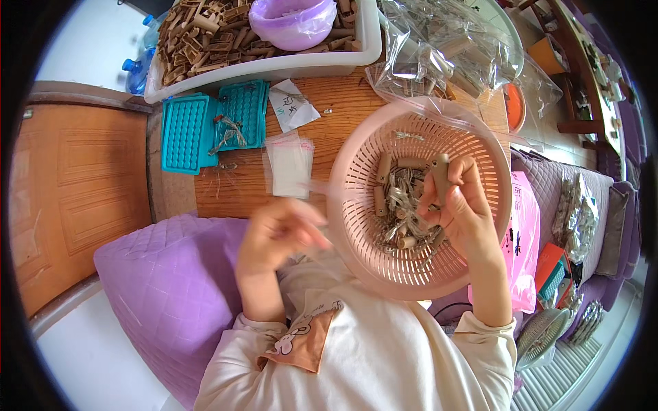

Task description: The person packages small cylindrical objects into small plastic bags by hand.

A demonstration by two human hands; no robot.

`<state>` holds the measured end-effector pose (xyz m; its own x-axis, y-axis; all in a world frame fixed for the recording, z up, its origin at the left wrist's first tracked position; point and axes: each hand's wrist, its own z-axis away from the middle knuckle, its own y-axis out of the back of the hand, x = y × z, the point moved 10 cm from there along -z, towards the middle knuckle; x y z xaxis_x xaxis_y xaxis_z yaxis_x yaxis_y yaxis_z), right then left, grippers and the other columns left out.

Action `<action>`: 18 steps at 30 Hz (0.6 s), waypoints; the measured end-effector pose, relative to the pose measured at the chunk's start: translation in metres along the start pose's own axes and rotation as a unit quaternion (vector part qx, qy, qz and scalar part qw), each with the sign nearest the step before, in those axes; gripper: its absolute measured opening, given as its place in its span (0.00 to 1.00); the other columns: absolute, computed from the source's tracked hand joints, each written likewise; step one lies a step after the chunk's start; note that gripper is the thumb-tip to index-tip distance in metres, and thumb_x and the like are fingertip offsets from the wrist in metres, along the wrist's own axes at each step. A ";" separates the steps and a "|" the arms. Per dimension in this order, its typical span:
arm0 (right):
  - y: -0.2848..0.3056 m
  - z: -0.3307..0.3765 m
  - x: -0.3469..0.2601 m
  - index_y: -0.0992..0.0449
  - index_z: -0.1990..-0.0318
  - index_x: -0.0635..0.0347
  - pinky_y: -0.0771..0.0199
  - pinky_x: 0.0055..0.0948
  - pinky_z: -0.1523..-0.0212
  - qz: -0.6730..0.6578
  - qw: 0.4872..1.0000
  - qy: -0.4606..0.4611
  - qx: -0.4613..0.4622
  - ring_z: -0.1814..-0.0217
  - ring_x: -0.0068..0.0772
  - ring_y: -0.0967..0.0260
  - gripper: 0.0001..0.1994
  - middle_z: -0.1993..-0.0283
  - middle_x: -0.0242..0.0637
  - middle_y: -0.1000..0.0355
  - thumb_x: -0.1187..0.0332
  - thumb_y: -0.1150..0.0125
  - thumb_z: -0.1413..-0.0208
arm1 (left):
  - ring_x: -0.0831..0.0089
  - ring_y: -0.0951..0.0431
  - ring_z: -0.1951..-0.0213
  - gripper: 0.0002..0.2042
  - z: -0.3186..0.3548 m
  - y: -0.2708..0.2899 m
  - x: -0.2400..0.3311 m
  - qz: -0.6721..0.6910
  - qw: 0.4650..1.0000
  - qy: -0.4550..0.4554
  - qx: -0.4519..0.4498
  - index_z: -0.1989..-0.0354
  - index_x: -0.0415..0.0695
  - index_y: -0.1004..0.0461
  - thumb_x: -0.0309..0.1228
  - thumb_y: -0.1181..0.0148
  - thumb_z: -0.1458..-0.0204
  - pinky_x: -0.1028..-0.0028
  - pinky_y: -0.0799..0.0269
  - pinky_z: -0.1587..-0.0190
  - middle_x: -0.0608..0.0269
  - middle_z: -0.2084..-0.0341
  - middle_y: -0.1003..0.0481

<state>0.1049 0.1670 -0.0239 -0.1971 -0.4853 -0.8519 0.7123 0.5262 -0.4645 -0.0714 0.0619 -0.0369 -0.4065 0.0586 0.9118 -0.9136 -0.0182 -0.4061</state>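
A round pink slotted basket (pixel 356 164) rests in front of me, holding several short brown tubes (pixel 384 166) and a heap of small metal clips (pixel 401 198). My right hand (pixel 459 212) is over the basket's right side, fingers closed on a brown tube (pixel 441 175) held upright. My left hand (pixel 277 233), blurred, is at the basket's left rim, pinching a small clear plastic bag (pixel 310 186).
A wooden table (pixel 343 96) carries a teal moulded tray (pixel 205 127), a stack of small clear bags (pixel 289 164), a white bin (pixel 274 65) of brown wooden pieces with a purple bowl (pixel 291 20), and clear bags (pixel 439 48) at upper right. A purple quilted cushion (pixel 164 288) lies at left.
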 end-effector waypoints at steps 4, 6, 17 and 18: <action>-0.026 -0.002 0.005 0.50 0.62 0.51 0.27 0.22 0.69 -0.118 0.993 0.020 -0.002 0.65 0.26 0.34 0.08 0.62 0.37 0.42 0.74 0.59 0.43 | 0.77 0.24 0.70 0.19 -0.011 -0.077 -0.016 0.037 0.994 0.071 -0.068 0.50 0.38 0.38 0.30 0.44 0.50 0.81 0.31 0.71 0.62 0.75 0.24; -0.026 0.000 0.006 0.50 0.61 0.51 0.27 0.21 0.70 -0.086 0.995 0.038 0.031 0.67 0.25 0.35 0.08 0.61 0.37 0.42 0.75 0.59 0.43 | 0.74 0.23 0.72 0.20 -0.013 -0.083 -0.017 -0.035 0.996 0.077 0.004 0.49 0.40 0.38 0.30 0.44 0.51 0.78 0.30 0.72 0.61 0.75 0.24; -0.026 0.010 0.008 0.53 0.57 0.55 0.36 0.16 0.69 0.069 0.989 0.067 0.112 0.70 0.18 0.43 0.12 0.60 0.41 0.39 0.77 0.58 0.43 | 0.79 0.24 0.74 0.08 -0.017 -0.086 -0.007 -0.143 0.989 0.019 0.027 0.64 0.41 0.34 0.28 0.45 0.50 0.77 0.30 0.74 0.63 0.74 0.24; -0.031 0.010 0.007 0.52 0.56 0.56 0.37 0.16 0.66 0.070 0.993 0.042 0.089 0.68 0.18 0.42 0.13 0.58 0.41 0.38 0.76 0.57 0.43 | 0.83 0.26 0.71 0.06 -0.017 -0.080 -0.012 -0.036 0.998 0.032 0.037 0.66 0.40 0.35 0.28 0.46 0.48 0.81 0.32 0.72 0.64 0.73 0.26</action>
<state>0.0880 0.1401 -0.0133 -0.1384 -0.3522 -0.9256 0.8427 0.4491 -0.2969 0.0068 0.0799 -0.0164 -0.3402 0.1265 0.9318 -0.9396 -0.0852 -0.3315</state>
